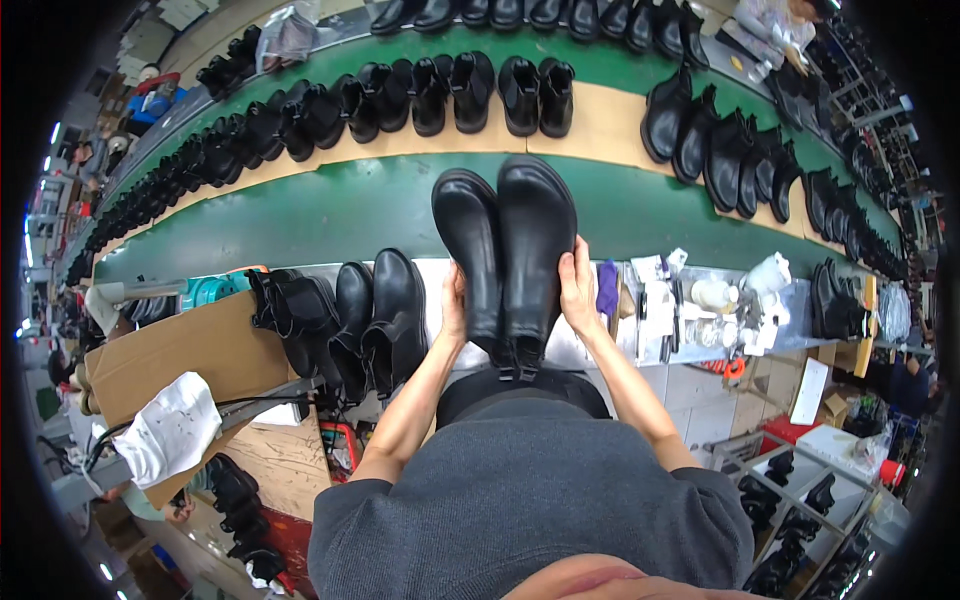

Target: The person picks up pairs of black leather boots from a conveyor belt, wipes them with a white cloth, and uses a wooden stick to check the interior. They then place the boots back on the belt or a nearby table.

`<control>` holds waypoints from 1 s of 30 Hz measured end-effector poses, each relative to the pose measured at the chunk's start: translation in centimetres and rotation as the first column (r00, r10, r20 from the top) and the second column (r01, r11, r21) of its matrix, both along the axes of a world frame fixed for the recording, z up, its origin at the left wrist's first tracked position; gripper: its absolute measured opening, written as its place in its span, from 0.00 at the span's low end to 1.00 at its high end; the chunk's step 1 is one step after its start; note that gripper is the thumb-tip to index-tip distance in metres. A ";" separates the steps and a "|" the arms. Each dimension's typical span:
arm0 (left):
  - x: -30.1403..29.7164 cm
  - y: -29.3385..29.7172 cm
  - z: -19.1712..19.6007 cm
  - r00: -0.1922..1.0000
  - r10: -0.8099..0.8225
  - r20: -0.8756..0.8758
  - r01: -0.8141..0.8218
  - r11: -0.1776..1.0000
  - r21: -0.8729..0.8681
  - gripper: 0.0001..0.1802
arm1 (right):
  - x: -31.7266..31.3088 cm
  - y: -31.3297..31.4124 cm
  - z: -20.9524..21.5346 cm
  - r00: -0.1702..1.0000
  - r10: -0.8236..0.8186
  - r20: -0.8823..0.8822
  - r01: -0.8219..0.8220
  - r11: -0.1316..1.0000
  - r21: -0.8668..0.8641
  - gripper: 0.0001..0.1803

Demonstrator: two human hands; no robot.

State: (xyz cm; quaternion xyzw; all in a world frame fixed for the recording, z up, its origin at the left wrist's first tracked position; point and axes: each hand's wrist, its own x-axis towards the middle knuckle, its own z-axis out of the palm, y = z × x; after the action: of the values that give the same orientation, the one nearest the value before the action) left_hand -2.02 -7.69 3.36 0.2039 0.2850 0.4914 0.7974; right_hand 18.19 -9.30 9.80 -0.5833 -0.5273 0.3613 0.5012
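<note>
I hold a pair of black ankle boots upright side by side, toes pointing away from me. My left hand (pixel 455 302) grips the outer side of the left boot (pixel 468 255). My right hand (pixel 578 290) grips the outer side of the right boot (pixel 535 245). The boots hang over the near edge of the green conveyor belt (pixel 330 215), above a white work surface (pixel 436 272).
Rows of black boots (pixel 450 95) stand on the tan strip and the far belt. More boots (pixel 345 315) stand left of my hands beside a cardboard box (pixel 190 350). Bottles, rags and small tools (pixel 720 300) crowd the bench on my right. Another person (pixel 770 25) works at the far right.
</note>
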 end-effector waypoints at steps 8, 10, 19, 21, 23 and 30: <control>0.0 2.4 1.3 0.958 0.249 -0.142 -0.175 0.901 0.396 0.34 | 1.3 1.5 -2.5 0.980 0.155 -0.124 -0.148 0.987 0.059 0.36; -0.2 2.3 1.3 0.947 0.265 -0.182 -0.163 0.884 0.437 0.34 | 1.7 1.1 -3.8 0.977 0.156 -0.148 -0.156 0.988 0.012 0.35; -2.5 2.3 1.8 0.994 -0.113 0.005 0.113 0.994 0.008 0.33 | 3.5 2.2 -2.8 0.594 -0.109 -0.797 -0.318 0.878 -0.357 0.32; -2.1 1.1 4.7 0.970 -0.189 0.154 0.207 0.972 -0.112 0.33 | 3.9 0.5 -1.1 0.371 -0.092 -0.924 -0.442 0.858 -0.263 0.32; -2.3 -0.1 6.9 0.970 -0.169 0.178 0.198 0.967 -0.159 0.32 | 3.1 0.1 -1.1 0.263 -0.049 -0.964 -0.521 0.834 -0.184 0.32; -0.6 -1.2 10.5 0.975 -0.112 0.191 0.160 0.954 -0.254 0.31 | 1.5 -1.1 -1.8 0.128 -0.005 -0.992 -0.549 0.832 -0.075 0.31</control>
State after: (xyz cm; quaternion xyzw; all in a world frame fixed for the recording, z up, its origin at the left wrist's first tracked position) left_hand -2.62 -8.93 13.83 0.0695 0.2632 0.4080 0.8714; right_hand 19.71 -10.42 8.01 -0.2005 -0.0930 0.8389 0.4973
